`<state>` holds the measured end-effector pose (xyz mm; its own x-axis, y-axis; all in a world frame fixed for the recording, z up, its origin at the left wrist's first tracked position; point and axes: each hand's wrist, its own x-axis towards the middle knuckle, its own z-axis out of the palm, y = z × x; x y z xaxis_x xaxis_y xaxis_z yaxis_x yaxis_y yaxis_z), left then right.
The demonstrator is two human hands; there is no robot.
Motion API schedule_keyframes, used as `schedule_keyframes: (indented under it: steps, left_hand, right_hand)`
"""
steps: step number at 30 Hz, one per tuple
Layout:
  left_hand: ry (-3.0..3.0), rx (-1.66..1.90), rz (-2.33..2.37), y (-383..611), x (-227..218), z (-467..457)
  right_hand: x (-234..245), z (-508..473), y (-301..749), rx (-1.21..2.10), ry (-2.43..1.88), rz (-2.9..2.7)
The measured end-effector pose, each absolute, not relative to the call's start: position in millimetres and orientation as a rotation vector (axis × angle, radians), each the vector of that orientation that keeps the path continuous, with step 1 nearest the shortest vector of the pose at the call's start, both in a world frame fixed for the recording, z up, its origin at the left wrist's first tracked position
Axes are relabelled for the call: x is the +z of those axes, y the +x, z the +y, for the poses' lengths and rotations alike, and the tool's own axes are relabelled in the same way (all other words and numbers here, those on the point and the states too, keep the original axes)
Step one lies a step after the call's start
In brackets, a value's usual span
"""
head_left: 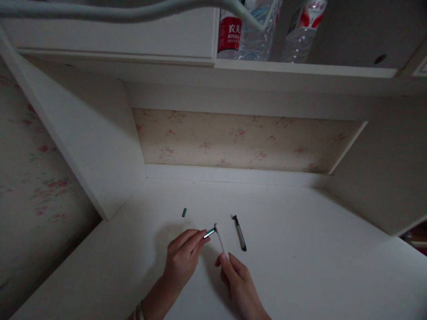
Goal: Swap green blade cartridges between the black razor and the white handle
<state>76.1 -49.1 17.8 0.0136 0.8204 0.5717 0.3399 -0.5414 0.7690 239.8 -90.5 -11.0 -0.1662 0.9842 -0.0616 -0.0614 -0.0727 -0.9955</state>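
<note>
My left hand [184, 255] pinches a slim, shiny green-and-silver stick [210, 233] between thumb and fingers. Its far end meets, or nearly meets, the top of a white rod [220, 238]. The rod's lower end is in my right hand [239, 281], closed round it with the thumb on top. Just right of the rod, a slim black-and-grey pen-like tool [239, 233] lies on the white desk [283, 266]. Beyond my left hand rests a small dark green piece [184, 212]. What kind of tools these are is too small to tell.
Side panels [86, 146] rise on both sides of the desk, and floral wallpaper [233, 140] shows at the back. An overhead shelf [300, 69] holds several plastic bottles [230, 33]. A pale curved bar [116, 13] crosses the top of the view.
</note>
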Motion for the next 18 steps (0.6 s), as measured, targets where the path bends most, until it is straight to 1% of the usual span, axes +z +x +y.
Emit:
schedule_keyframes:
  steps: [6, 9, 13, 15, 18]
  left_hand:
    - [1.847, 1.583, 1.112, 77.9, 20.7, -49.7]
    - [1.970, 1.637, 1.094, 79.4, 22.5, -49.1]
    - [2.188, 1.707, 1.053, 81.4, 23.9, -48.4]
    - [2.232, 1.700, 1.077, 82.0, 24.2, -48.5]
    - [2.233, 1.711, 1.074, 82.6, 24.2, -49.1]
  right_hand:
    - [-8.3, -93.8, 237.5, 1.442, -1.114, -1.357]
    - [-8.2, -92.1, 239.0, 1.390, -1.143, -1.276]
    - [-13.2, -91.2, 238.7, 1.470, -1.100, -1.325]
    - [-14.5, -91.5, 237.2, 1.507, -1.065, -1.361]
    - [-13.3, -91.2, 236.3, 1.470, -1.091, -1.323]
